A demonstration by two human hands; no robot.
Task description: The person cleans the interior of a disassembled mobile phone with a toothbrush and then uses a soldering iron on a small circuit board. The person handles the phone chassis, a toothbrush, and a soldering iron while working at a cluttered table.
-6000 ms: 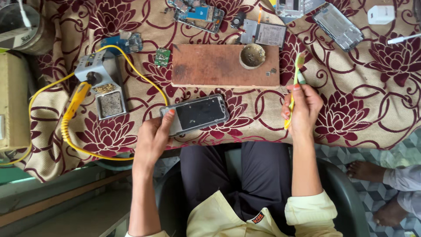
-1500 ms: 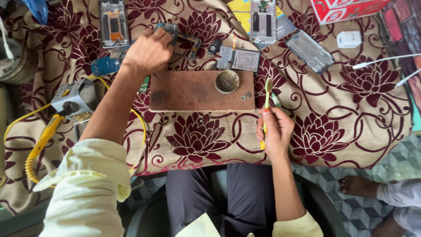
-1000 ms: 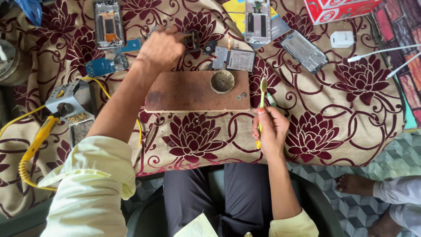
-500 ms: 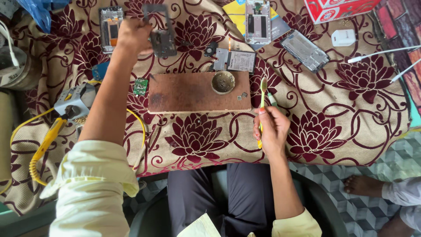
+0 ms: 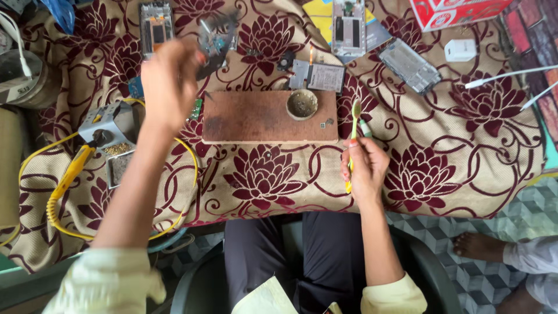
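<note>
My left hand (image 5: 168,81) is raised over the left part of the table and grips a dark phone part (image 5: 214,40), a blurred frame or circuit board, above the floral cloth (image 5: 267,174). My right hand (image 5: 363,168) rests near the table's front edge, closed on a yellow-green toothbrush (image 5: 353,125) that points away from me. Between the hands lies a brown wooden board (image 5: 261,116) with a small round bowl (image 5: 302,104) on its far right corner.
A soldering stand (image 5: 110,125) with a yellow iron (image 5: 72,171) and yellow cable sits at left. Opened phone bodies (image 5: 156,26) (image 5: 347,23) (image 5: 410,64) lie along the far side. A red box (image 5: 459,11), a white charger (image 5: 460,49) and another person's bare foot (image 5: 479,247) are at right.
My left hand has lifted the dark phone part off the far side of the cloth and is drawing it back toward me. The right hand has kept still with the toothbrush.
</note>
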